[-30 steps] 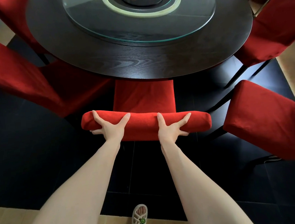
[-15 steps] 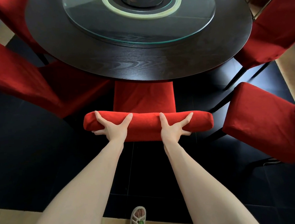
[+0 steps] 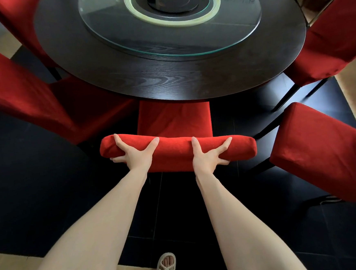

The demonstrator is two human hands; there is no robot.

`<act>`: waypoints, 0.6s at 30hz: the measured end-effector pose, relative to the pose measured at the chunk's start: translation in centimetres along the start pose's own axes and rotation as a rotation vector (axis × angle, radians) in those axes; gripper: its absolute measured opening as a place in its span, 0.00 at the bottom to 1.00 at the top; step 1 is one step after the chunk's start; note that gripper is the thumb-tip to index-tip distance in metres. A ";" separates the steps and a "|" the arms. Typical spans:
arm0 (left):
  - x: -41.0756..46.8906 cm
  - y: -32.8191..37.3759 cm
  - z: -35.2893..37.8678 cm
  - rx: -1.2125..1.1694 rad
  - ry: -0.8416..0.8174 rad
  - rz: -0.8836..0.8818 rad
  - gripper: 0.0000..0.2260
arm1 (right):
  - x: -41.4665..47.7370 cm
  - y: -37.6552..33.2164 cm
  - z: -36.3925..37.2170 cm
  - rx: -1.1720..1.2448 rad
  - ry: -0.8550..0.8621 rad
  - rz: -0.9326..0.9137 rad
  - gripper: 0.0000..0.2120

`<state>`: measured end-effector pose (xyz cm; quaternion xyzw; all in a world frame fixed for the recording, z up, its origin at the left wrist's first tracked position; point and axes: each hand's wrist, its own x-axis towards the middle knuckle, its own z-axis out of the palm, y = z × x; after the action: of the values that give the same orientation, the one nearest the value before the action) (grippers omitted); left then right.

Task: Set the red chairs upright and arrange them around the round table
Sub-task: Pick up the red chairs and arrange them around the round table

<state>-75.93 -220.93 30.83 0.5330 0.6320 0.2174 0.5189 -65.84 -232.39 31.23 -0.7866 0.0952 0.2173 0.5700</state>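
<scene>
A red chair stands upright in front of me, its seat point(image 3: 173, 118) partly tucked under the round dark wooden table point(image 3: 168, 80). My left hand point(image 3: 135, 155) and my right hand point(image 3: 206, 156) both press on the padded top of the chair's back point(image 3: 174, 154). Their fingers are straight and spread over it. The left hand is near the back's left end and the right hand is right of its middle. The chair's legs are hidden below the back.
A glass turntable point(image 3: 110, 23) lies on the table. More upright red chairs ring it: one at left point(image 3: 20, 87), one at near right point(image 3: 323, 149), one at far right point(image 3: 331, 37). Dark floor tiles point(image 3: 28, 189) lie underfoot, and my sandalled foot point(image 3: 166, 268) stands behind.
The chair has slid slightly further under the table with both hands still on its back. Less of the seat shows now.
</scene>
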 end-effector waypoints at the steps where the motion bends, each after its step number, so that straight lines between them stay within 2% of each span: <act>1: 0.0 0.0 0.0 -0.002 0.000 -0.002 0.56 | 0.0 0.0 0.0 0.001 -0.001 0.001 0.54; 18: -0.3 0.0 0.0 -0.017 -0.005 -0.006 0.55 | 0.0 -0.1 -0.2 -0.020 -0.017 0.010 0.54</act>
<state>-75.99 -221.16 30.96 0.5272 0.6304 0.2201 0.5256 -65.77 -232.55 31.34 -0.7900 0.0922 0.2279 0.5617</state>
